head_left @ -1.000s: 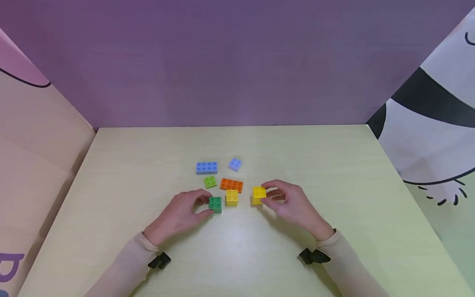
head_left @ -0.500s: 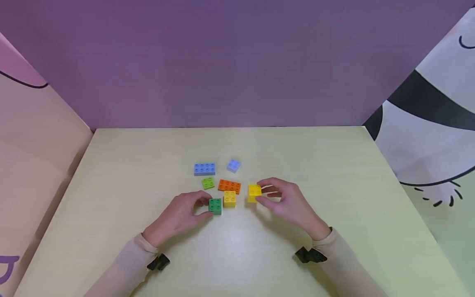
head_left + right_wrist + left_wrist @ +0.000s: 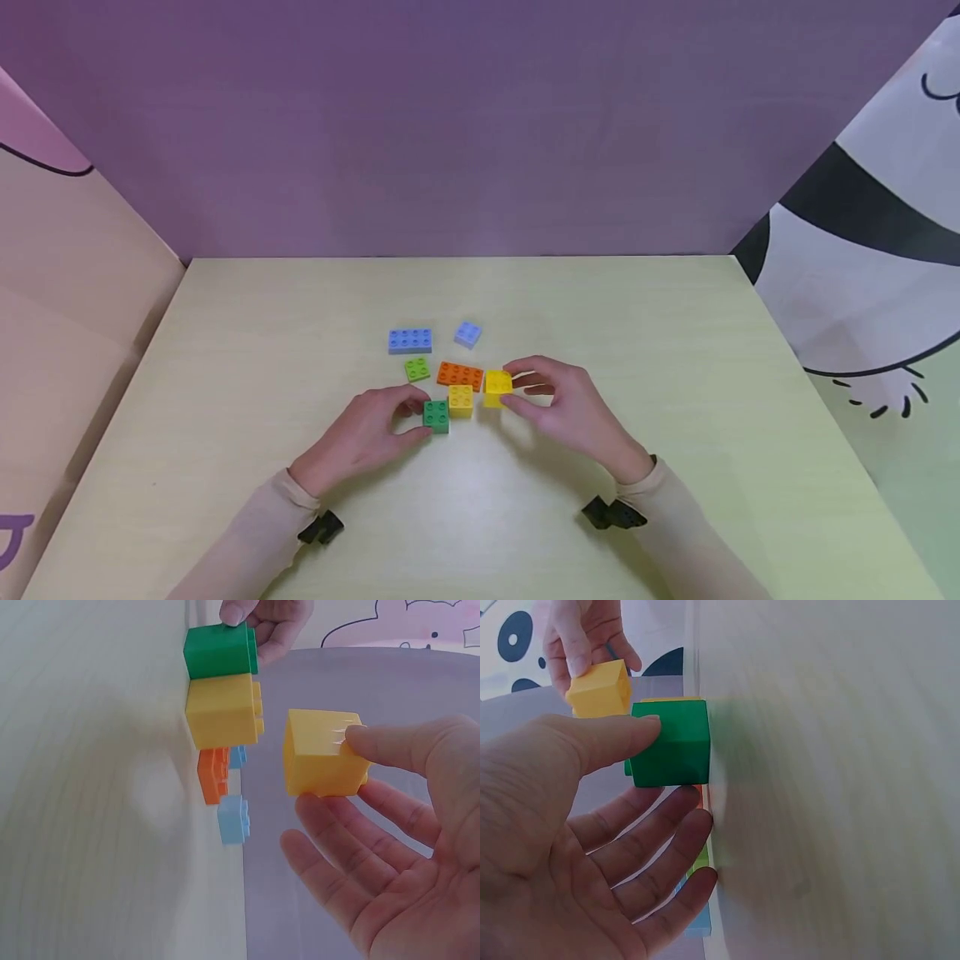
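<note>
In the head view my left hand [image 3: 369, 433] pinches a dark green four-stud block [image 3: 437, 417] that rests on the table, thumb on the near side and fingers on the far side. Right beside it stands a yellow block [image 3: 461, 402]; in the right wrist view the two look side by side. My right hand [image 3: 564, 410] grips a second yellow block [image 3: 322, 752] between thumb and fingers. That block is held above the table, apart from the standing yellow one, as the right wrist view shows.
Behind the hands lie an orange block [image 3: 460, 376], a lime green block [image 3: 417, 369], a long blue block [image 3: 410, 341] and a small blue block [image 3: 468, 334]. A purple wall [image 3: 465, 133] rises at the far edge of the table [image 3: 645, 317].
My right hand has carried its yellow block leftward, closer to the standing yellow block. The gap between green block and standing yellow block has narrowed. My left hand stays nearly still.
</note>
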Available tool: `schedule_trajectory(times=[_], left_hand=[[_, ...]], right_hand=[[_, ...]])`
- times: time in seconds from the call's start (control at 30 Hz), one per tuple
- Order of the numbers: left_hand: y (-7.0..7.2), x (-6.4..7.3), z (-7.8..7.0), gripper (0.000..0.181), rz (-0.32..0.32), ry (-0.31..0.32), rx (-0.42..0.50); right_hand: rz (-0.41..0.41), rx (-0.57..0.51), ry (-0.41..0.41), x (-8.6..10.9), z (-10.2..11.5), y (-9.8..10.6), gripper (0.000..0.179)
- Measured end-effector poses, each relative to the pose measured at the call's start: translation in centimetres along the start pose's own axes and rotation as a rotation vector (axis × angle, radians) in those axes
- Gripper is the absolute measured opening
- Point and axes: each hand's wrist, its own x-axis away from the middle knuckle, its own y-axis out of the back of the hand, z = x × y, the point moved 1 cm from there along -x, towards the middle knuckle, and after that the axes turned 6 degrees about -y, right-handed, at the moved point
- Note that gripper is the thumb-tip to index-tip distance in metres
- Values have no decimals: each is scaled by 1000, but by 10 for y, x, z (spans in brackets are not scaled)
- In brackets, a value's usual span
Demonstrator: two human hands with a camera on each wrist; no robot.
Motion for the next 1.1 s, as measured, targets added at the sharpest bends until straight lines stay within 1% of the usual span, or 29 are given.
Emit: schedule_trajectory(times=[0.17,0.4,0.7,0.93,1.1], left_hand=[[-1,0,0,37,-3,-4,-7],[-2,1,0,37,9,8,-7],[-1,1,1,36,-2,-16,-10],[-1,1,1,35,-9,-34,-10],[-1,1,1,36,-9,-36,-10]], right_hand=[[14,-26,9,-1,7,-9,30],[43,-26,5,-1,13,-22,29],[81,-54,10,-2,20,-33,30],[101,-44,35,-4,24,-42,32],[88,-42,37,-4,24,-47,33]])
